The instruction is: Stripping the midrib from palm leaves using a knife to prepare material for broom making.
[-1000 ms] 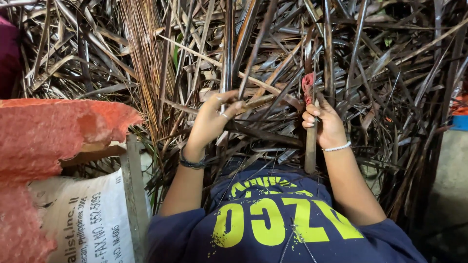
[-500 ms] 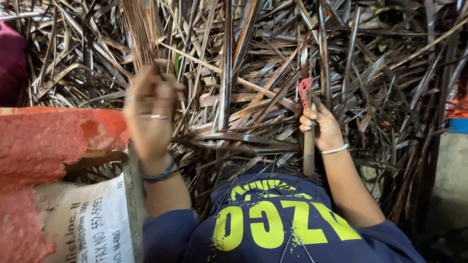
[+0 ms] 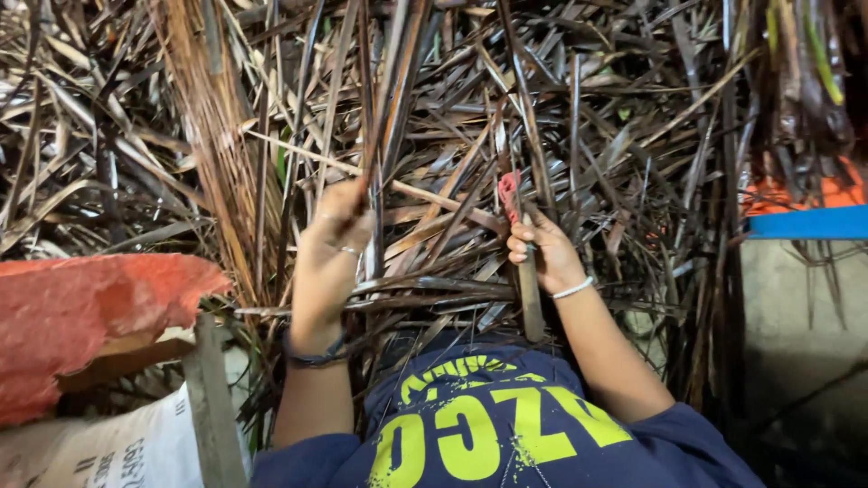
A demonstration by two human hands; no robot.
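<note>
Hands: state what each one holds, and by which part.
Left hand grips a dark leaf strip at its lower end; right hand holds a knife by its handle.

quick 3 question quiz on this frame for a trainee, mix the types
1. True or false: the right hand grips a red-tipped stick.
2. What does the left hand hold? A) a dark dried leaf strip B) a white sack C) a blue board
3. What is on the right wrist?

Key: 1 true; 2 A; 3 a white bangle.
</note>
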